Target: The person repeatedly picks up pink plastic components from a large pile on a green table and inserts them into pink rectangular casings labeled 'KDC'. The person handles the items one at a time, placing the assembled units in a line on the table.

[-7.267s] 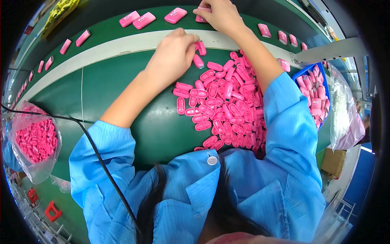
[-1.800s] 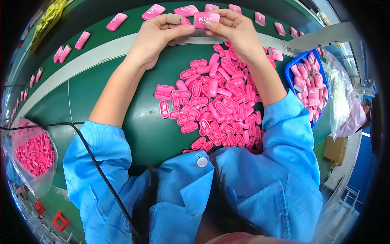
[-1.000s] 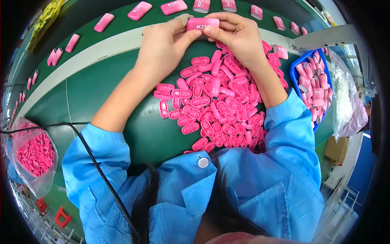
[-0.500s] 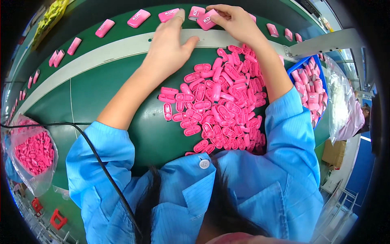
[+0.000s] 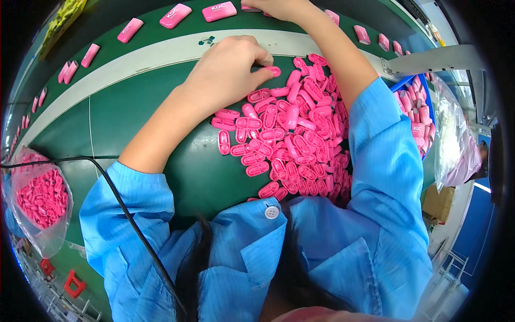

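Observation:
My left hand [image 5: 230, 67] is over the near edge of the pale rail, thumb and fingers closed on a small pink plastic shell [image 5: 274, 71]. Just beside it, a heap of similar pink oval shells [image 5: 300, 134] is spread over the green table, some hollow side up, some rounded side up. At the top edge of the picture, my right hand [image 5: 281, 7] is partly cut off, with its fingers out of sight. By it lies a pink printed sleeve-like piece [image 5: 249, 8], also cut off; whether I grip it is hidden.
Pink printed pieces [image 5: 220, 12] stand in a spaced row on the green strip beyond the pale rail [image 5: 139, 67]. A blue bin [image 5: 427, 102] full of them is at the right. At the left are a clear bag [image 5: 45, 239] of pink shells and a black cable [image 5: 129, 206].
My left hand has left the row of pink pieces, come nearer the heap and closed on a shell. My right hand has moved farther away, to the picture's top edge.

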The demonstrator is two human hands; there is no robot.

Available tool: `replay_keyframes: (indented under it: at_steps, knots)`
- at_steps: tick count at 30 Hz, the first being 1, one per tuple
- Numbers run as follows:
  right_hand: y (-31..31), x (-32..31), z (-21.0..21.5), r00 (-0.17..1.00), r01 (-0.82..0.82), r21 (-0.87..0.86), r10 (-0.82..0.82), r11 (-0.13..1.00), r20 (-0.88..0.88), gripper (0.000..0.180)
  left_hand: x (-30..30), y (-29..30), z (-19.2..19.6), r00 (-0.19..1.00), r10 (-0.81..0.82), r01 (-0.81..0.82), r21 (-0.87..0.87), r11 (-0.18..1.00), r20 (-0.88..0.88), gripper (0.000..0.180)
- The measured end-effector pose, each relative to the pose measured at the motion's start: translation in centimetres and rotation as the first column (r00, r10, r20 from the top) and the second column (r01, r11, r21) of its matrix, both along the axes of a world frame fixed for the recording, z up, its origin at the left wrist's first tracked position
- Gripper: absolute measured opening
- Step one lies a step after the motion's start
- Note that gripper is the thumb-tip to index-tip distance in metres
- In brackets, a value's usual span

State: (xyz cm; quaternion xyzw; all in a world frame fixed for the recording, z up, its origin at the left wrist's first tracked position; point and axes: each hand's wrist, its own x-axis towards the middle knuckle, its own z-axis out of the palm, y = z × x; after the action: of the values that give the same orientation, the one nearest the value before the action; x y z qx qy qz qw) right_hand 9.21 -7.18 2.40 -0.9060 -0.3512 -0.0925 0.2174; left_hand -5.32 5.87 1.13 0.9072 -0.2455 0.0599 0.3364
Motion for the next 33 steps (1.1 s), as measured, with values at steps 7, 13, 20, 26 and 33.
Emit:
replay_keyframes:
  at_steps: [7, 13, 20, 26, 33]
  knots:
    - [-2.2, -5.9, 3.1, 0.949, 0.145, 0.411, -0.008, 0.9, -0.316, 0.022, 0.4, -0.2, -0.7, 0.993, 0.011, -0.015, 0.035, 0.999, 0.119, 0.021]
    - [-6.9, -8.5, 0.6, 0.757, 0.175, 0.587, 0.273, 0.791, -0.593, 0.032, 1.2, -0.4, 0.1, 0.949, 0.152, -0.225, -0.256, 0.94, -0.276, 0.031]
    - [-5.9, -10.5, -0.9, 0.945, 0.068, 0.537, 0.119, 0.841, -0.306, 0.027, 1.1, -0.3, -0.7, 0.803, -0.163, -0.323, -0.648, 0.69, -0.573, 0.04]
    - [-7.0, -8.7, -1.4, 0.797, 0.313, 0.637, 0.17, 0.705, -0.579, 0.031, 2.4, 0.6, -1.3, 0.828, -0.17, -0.367, -0.746, 0.556, -0.534, 0.035]
    - [-6.7, -8.7, -2.3, 0.648, 0.368, 0.689, 0.36, 0.624, -0.671, 0.029, 1.8, -0.1, -1.0, 0.87, -0.04, -0.37, -0.703, 0.607, -0.492, 0.029]
